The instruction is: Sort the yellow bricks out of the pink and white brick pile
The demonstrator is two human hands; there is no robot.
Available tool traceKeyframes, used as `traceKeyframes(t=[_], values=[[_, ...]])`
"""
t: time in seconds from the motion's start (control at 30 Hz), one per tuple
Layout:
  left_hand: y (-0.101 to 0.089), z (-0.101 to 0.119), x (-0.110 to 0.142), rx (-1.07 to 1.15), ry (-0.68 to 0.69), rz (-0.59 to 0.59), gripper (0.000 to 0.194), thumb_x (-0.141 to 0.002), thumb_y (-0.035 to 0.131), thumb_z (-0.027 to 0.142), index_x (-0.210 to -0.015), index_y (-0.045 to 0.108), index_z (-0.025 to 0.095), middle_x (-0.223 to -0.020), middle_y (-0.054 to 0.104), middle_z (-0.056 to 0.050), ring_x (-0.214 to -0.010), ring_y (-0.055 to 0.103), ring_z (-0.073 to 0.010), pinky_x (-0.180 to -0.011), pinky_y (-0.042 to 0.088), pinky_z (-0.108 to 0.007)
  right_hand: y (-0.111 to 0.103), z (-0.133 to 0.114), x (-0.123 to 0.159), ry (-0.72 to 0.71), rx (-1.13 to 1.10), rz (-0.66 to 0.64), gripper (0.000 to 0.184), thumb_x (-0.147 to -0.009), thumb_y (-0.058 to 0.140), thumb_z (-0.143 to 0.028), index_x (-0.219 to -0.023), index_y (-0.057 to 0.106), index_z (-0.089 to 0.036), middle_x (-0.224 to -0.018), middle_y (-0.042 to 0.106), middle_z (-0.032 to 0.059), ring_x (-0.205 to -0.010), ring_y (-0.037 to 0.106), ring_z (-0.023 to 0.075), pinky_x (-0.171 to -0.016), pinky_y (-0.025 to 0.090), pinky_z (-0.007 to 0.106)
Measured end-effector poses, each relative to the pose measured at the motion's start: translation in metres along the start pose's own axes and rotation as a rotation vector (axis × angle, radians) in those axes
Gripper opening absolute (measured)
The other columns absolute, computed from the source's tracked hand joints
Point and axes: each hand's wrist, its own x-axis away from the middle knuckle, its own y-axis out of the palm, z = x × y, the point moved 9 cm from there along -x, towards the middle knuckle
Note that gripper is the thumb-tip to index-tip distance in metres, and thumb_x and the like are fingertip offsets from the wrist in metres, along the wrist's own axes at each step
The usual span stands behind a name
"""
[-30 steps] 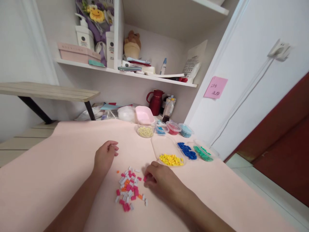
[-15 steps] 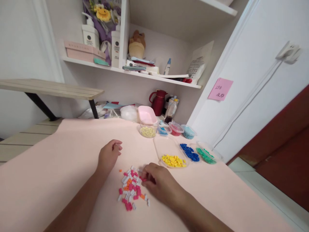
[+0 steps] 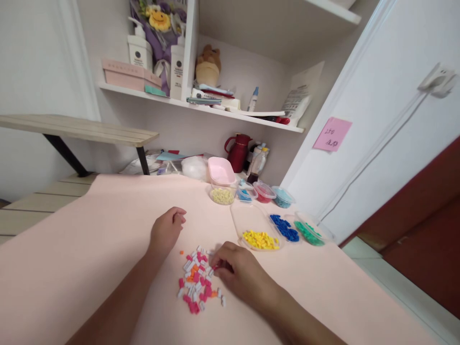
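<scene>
A loose pile of small building bricks (image 3: 196,282) in pink, white and orange lies on the pale pink table cover (image 3: 89,249). At the pile's right edge, my right hand (image 3: 235,268) has its thumb and index finger closed on a small pink brick (image 3: 216,269), which is mostly hidden by the fingertips. My left hand (image 3: 168,230) hovers or rests above and left of the pile, apart from it. Its fingers are curled in against the thumb, and whatever they hold, if anything, is hidden. One orange brick (image 3: 181,252) lies alone near the pile's upper left.
Beyond my right hand sit clear tubs of yellow bricks (image 3: 260,240), dark blue bricks (image 3: 284,227) and green bricks (image 3: 309,233). Further back are a tub of pale yellow pieces (image 3: 222,195), several smaller tubs, a pink bowl (image 3: 221,170) and a red jug (image 3: 239,152).
The whole view has shifted slightly, so things appear a little further right. My right hand stays at the pile's right edge, with less of the pink brick showing. My left hand keeps its curled pose.
</scene>
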Motion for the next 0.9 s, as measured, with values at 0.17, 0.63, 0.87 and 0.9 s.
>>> traceKeyframes(t=[0.17, 0.63, 0.87, 0.9], values=[[0.000, 0.001, 0.000, -0.037, 0.000, -0.011, 0.026, -0.081, 0.041, 0.024, -0.091, 0.065, 0.025, -0.082, 0.070, 0.003, -0.063, 0.066, -0.0133, -0.065, 0.046, -0.026, 0.000, 0.000, 0.000, -0.006, 0.012, 0.002, 0.022, -0.075, 0.060, -0.004, -0.086, 0.068, -0.021, -0.092, 0.066, 0.0014, -0.081, 0.061, 0.0139, -0.074, 0.044, 0.023], [0.001, 0.004, 0.000, -0.088, 0.010, -0.022, 0.026, -0.080, 0.040, 0.024, -0.091, 0.064, 0.026, -0.083, 0.071, 0.003, -0.066, 0.067, -0.0146, -0.064, 0.046, -0.026, -0.013, 0.013, -0.005, 0.063, -0.280, 0.161, 0.016, -0.077, 0.060, -0.009, -0.081, 0.072, -0.019, -0.075, 0.068, 0.0012, -0.069, 0.060, 0.0127, -0.066, 0.044, 0.022], [0.004, 0.002, -0.002, -0.106, 0.032, -0.030, 0.027, -0.082, 0.039, 0.023, -0.092, 0.064, 0.026, -0.083, 0.072, 0.002, -0.067, 0.067, -0.0144, -0.065, 0.046, -0.026, 0.003, 0.038, -0.007, 0.230, -0.566, 0.124, 0.010, -0.079, 0.061, -0.023, -0.081, 0.069, -0.017, -0.054, 0.053, -0.0037, -0.047, 0.045, 0.0100, -0.047, 0.033, 0.022], [0.005, 0.002, -0.002, -0.111, 0.033, -0.031, 0.027, -0.082, 0.039, 0.023, -0.092, 0.064, 0.026, -0.084, 0.072, 0.002, -0.067, 0.067, -0.0144, -0.066, 0.046, -0.026, 0.002, 0.037, -0.007, 0.224, -0.557, 0.124, 0.010, -0.079, 0.062, -0.024, -0.081, 0.069, -0.017, -0.053, 0.053, -0.0037, -0.047, 0.045, 0.0100, -0.048, 0.033, 0.022]])
